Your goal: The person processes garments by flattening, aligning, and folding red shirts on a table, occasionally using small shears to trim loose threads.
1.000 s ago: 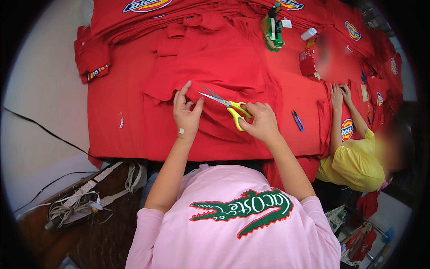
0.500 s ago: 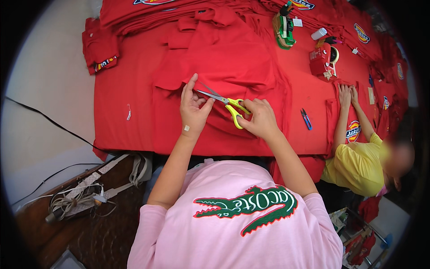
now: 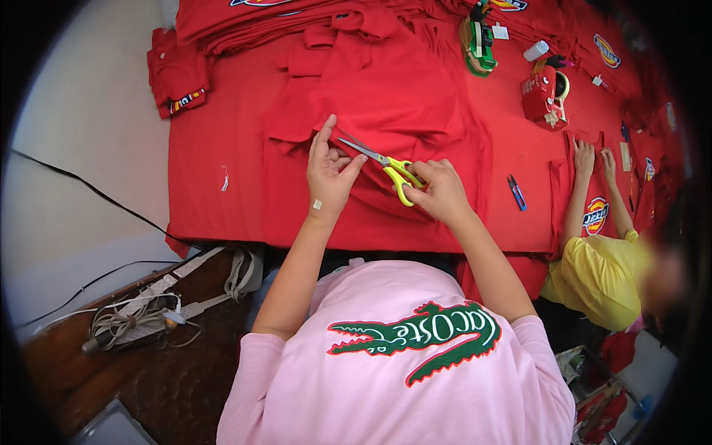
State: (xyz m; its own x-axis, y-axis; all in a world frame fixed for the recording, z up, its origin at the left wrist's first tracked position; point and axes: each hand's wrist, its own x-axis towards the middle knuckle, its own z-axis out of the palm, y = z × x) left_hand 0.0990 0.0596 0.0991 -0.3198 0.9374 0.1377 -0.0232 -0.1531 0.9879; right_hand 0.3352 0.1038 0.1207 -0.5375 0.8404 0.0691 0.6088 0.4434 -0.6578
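Note:
In my right hand (image 3: pixel 439 191) are scissors (image 3: pixel 403 176) with yellow-green handles, my fingers through the loops. Their blades point left, parted by a narrow gap, and reach across the thumb side of my left hand (image 3: pixel 330 172). That hand is raised with the index finger stretched up, the thumb apart from it and the other fingers partly bent. No held thing shows clearly in it; a thread would be too small to make out. Beneath and behind both hands lies a rumpled red garment (image 3: pixel 386 96), its edge passing behind my left fingers.
Folded red shirts (image 3: pixel 178 70) lie at the far left. Blue thread snips (image 3: pixel 517 193), a red tape dispenser (image 3: pixel 540 96) and a green dispenser (image 3: pixel 477 48) are on the right. A co-worker in a yellow top (image 3: pixel 593 278) handles red cloth. Cables (image 3: pixel 133 322) lie lower left.
The scissor blades have drawn closer together. My left hand stays beside them, in much the same pose. The whole view has shifted a little, and the co-worker's hands have moved slightly apart.

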